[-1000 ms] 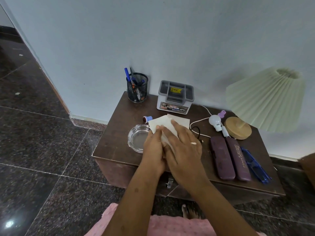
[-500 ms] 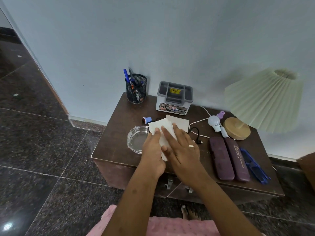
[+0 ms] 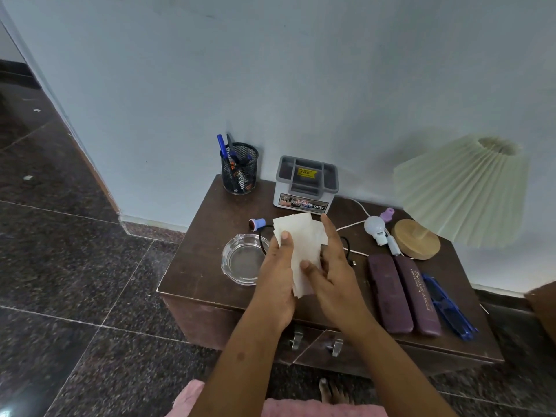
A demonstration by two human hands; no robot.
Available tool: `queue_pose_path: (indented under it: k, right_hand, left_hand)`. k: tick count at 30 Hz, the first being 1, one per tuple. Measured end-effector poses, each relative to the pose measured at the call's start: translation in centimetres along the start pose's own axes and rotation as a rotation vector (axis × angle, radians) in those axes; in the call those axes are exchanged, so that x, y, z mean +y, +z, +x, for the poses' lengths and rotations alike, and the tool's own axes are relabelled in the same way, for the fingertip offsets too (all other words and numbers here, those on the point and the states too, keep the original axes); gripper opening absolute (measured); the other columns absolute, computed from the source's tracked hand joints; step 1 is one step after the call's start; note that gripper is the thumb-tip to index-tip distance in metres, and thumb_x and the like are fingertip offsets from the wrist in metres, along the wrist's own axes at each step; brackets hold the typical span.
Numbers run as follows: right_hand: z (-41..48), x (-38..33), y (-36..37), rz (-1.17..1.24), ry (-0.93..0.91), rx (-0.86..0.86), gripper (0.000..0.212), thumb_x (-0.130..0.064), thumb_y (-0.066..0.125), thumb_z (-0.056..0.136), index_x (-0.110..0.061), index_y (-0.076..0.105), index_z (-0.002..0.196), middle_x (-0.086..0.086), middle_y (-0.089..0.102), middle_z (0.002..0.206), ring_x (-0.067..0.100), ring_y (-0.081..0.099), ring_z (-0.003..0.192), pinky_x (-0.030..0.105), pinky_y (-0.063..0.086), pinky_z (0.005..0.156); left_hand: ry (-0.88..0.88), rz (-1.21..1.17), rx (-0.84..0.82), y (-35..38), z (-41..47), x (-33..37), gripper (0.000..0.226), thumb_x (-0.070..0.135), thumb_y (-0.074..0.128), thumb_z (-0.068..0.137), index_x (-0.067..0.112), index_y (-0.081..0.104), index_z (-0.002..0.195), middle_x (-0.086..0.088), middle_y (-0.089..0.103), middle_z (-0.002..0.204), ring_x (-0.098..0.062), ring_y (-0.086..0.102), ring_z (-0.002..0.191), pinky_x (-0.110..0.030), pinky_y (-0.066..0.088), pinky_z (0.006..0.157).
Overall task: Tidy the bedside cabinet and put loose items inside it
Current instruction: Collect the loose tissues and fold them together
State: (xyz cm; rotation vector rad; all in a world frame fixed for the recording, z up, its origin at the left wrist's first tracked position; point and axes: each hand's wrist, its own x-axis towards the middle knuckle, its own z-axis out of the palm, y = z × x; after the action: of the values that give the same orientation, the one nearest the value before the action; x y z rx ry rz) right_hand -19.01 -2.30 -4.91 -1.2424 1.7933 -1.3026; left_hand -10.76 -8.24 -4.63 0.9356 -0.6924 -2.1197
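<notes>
Now left hand (image 3: 278,276) and right hand (image 3: 335,278) fingers grasping paper stack (image 3: 301,245) — over cabinet (image 3: 195,266).

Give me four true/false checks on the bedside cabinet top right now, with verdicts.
1. The left hand and the right hand both hold the papers. True.
2. The glass ashtray lies right of the papers. False: it lies to their left.
3. Two purple cases lie side by side near the lamp base. True.
4. The mesh pen holder stands empty. False: pens stand in it.
</notes>
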Motion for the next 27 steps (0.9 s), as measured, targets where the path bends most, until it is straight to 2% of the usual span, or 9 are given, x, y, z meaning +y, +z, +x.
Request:
queue_pose_path:
  k: [3,5,8,10,13,16,20,23,27]
  right_hand:
    - [0.8,0.3,-0.5,0.048,0.016,0.056,0.085,0.004,0.056,0.088,-0.048,0.018,0.143,-0.011,0.061,0.124,0.004,0.062,0.109,0.029,0.053,0.091]
    - [1.5,0.4,-0.9,0.041,0.016,0.101,0.087,0.006,0.058,0.085,-0.047,0.02,0.143,-0.008,0.065,0.116,0.008,0.065,0.104,0.036,0.055,0.088]
    - [2.6,0.5,-1.5,0.057,0.015,0.197,0.082,0.004,0.063,0.082,-0.052,0.03,0.132,-0.01,0.065,0.111,0.004,0.067,0.095,0.031,0.059,0.075]
    - [3.2,0.4,-1.7,0.077,0.011,0.238,0.071,0.0,0.066,0.082,-0.052,0.035,0.119,-0.013,0.064,0.106,-0.002,0.066,0.089,0.021,0.057,0.063]
    - [4.1,0.6,-1.7,0.084,0.011,0.244,0.041,-0.001,0.063,0.084,-0.037,0.049,0.098,-0.011,0.066,0.095,0.004,0.067,0.08,0.019,0.052,0.057]
    - [5.1,0.8,-1.9,0.064,0.009,0.179,0.029,-0.002,0.06,0.087,-0.03,0.066,0.08,-0.012,0.069,0.09,0.004,0.063,0.084,0.022,0.051,0.068]
    - [8.4,0.8,-3.4,-0.015,-0.008,0.093,0.035,0.0,0.059,0.087,-0.032,0.071,0.096,-0.019,0.068,0.101,0.003,0.061,0.1,0.025,0.052,0.086]
    - [12.5,0.7,-5.1,-0.151,-0.077,0.058,0.045,0.007,0.057,0.084,-0.023,0.067,0.116,-0.011,0.065,0.117,0.007,0.058,0.11,0.023,0.046,0.097]
    - [17.7,0.4,-7.0,-0.363,-0.183,0.045,0.06,0.011,0.057,0.079,-0.025,0.059,0.127,-0.003,0.059,0.13,0.009,0.055,0.109,-0.001,0.038,0.084]
  left_hand:
    - [0.065,0.11,-0.039,0.3,0.2,-0.2,0.028,0.041,0.044,0.095,0.033,0.059,0.117,0.001,0.071,0.108,-0.023,0.067,0.101,-0.043,0.056,0.083]
    - [0.127,0.205,-0.048,0.5,0.4,-0.2,0.023,0.039,0.045,0.095,0.037,0.059,0.113,0.004,0.069,0.109,-0.018,0.066,0.101,-0.039,0.057,0.082]
    - [0.328,0.319,0.038,0.9,1.0,-0.4,0.019,0.024,0.049,0.096,0.038,0.056,0.106,0.009,0.067,0.105,0.0,0.065,0.09,-0.019,0.056,0.069]
    - [0.424,0.319,0.12,0.9,1.7,-0.6,0.026,0.013,0.053,0.094,0.03,0.055,0.113,0.007,0.067,0.101,0.0,0.065,0.087,-0.014,0.052,0.061]
    - [0.489,0.308,0.225,1.0,2.6,-1.0,0.027,0.005,0.059,0.089,0.028,0.055,0.103,0.005,0.07,0.092,-0.005,0.068,0.081,-0.016,0.054,0.061]
    - [0.562,0.365,0.277,1.6,4.1,-0.9,0.028,0.001,0.062,0.085,0.027,0.053,0.083,0.002,0.069,0.08,-0.011,0.067,0.078,-0.024,0.055,0.069]
    - [0.656,0.566,0.205,2.2,7.9,1.0,0.023,-0.003,0.062,0.081,0.019,0.061,0.074,0.003,0.067,0.073,-0.008,0.064,0.072,-0.011,0.048,0.067]
    - [0.733,0.938,0.096,3.3,11.5,3.8,0.022,-0.003,0.061,0.079,0.016,0.073,0.08,0.004,0.071,0.079,-0.004,0.062,0.072,-0.003,0.043,0.068]
    - [0.735,1.202,-0.028,5.6,15.5,7.7,0.025,-0.002,0.062,0.081,0.016,0.075,0.092,-0.003,0.073,0.097,-0.017,0.067,0.087,-0.029,0.054,0.084]
